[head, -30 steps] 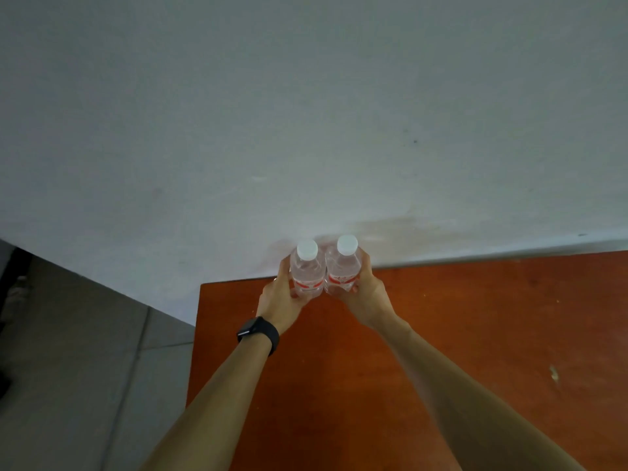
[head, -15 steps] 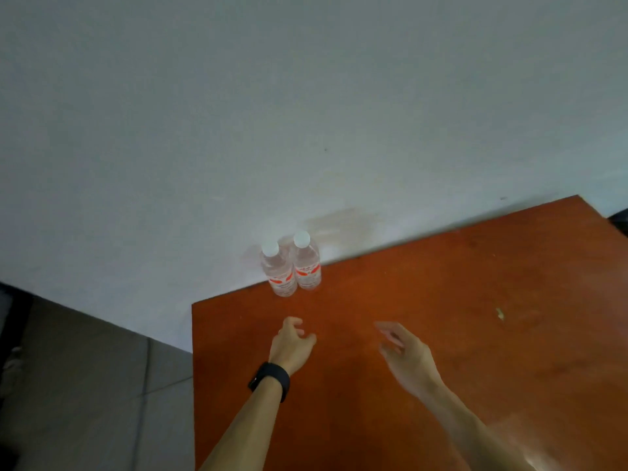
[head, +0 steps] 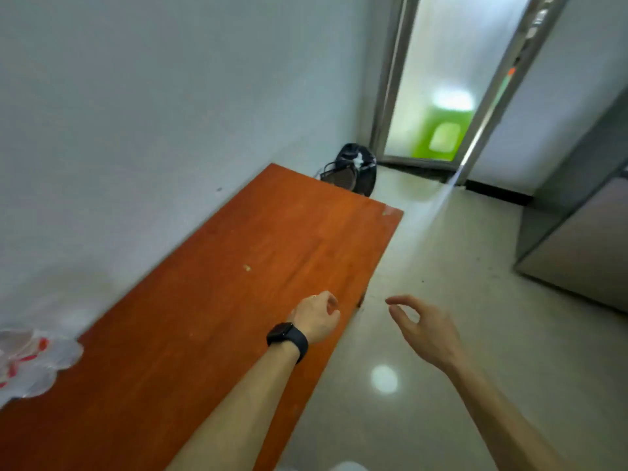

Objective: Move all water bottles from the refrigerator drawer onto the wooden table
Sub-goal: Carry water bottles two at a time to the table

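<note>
The clear water bottles (head: 30, 362) with red labels stand blurred at the far left edge of the view, on the wooden table (head: 238, 283) against the white wall. My left hand (head: 317, 316), with a black watch on the wrist, hovers over the table's right edge, fingers loosely curled and holding nothing. My right hand (head: 421, 329) is out over the floor to the right of the table, fingers relaxed and empty. Both hands are well away from the bottles.
A grey refrigerator (head: 584, 239) stands at the right on the pale tiled floor (head: 441, 266). A dark bag (head: 353, 171) sits on the floor past the table's far end. A frosted glass door (head: 438, 79) is beyond it.
Both hands have left the two bottles standing on the table by the wall. The view has swung right, putting the bottles at the left edge and bringing floor, door and refrigerator into sight.
</note>
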A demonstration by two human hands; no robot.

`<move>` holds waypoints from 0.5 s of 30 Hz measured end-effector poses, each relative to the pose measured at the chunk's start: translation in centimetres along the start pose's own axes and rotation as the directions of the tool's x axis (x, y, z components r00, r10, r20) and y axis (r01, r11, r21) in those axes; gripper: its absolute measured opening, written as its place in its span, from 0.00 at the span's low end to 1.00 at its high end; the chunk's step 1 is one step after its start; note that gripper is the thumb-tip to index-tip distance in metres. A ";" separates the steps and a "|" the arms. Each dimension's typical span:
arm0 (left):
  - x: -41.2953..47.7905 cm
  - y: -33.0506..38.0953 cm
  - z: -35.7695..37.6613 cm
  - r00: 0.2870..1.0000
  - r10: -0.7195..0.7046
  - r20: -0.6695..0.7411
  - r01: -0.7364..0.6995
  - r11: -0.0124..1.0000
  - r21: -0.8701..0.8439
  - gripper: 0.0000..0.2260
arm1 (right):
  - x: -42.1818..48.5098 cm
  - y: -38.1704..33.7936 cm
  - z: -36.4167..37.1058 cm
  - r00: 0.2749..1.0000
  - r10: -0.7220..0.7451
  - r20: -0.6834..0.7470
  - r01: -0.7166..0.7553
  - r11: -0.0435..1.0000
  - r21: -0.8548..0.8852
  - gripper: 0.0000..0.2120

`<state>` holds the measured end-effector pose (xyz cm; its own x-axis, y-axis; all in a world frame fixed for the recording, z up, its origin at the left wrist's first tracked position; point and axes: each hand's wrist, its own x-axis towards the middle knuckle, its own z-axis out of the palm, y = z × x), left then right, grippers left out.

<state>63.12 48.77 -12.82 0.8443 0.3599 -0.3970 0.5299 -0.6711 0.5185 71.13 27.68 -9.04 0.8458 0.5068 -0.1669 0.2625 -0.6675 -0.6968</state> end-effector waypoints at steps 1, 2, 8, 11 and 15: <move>0.9 4.0 1.3 0.998 0.059 0.011 -0.060 0.998 0.030 0.15 | -1.0 2.3 -3.2 0.998 0.027 -0.058 -0.027 1.000 -0.003 0.10; 1.5 8.1 2.6 0.993 0.119 0.028 -0.120 0.991 0.052 0.14 | -2.1 4.4 -6.3 0.992 0.057 -0.116 -0.058 0.998 -0.002 0.09; 3.4 29.7 9.1 0.879 0.459 0.130 -0.472 0.875 0.102 0.13 | -7.4 15.9 -21.6 0.886 0.175 -0.430 -0.174 0.984 0.042 0.11; 4.2 38.4 11.7 0.799 0.571 0.187 -0.593 0.799 0.095 0.13 | -9.5 20.6 -27.3 0.818 0.248 -0.519 -0.235 0.968 0.093 0.11; 6.4 48.4 14.8 0.691 0.691 0.212 -0.717 0.693 0.078 0.14 | -9.9 25.8 -34.2 0.752 0.283 -0.595 -0.281 0.955 0.099 0.11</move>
<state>92.95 8.96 -1.49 0.9326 -0.3527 -0.0768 -0.2445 -0.7736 0.5846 85.46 -13.19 -1.48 0.9869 -0.1327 0.0921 -0.0333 -0.7253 -0.6876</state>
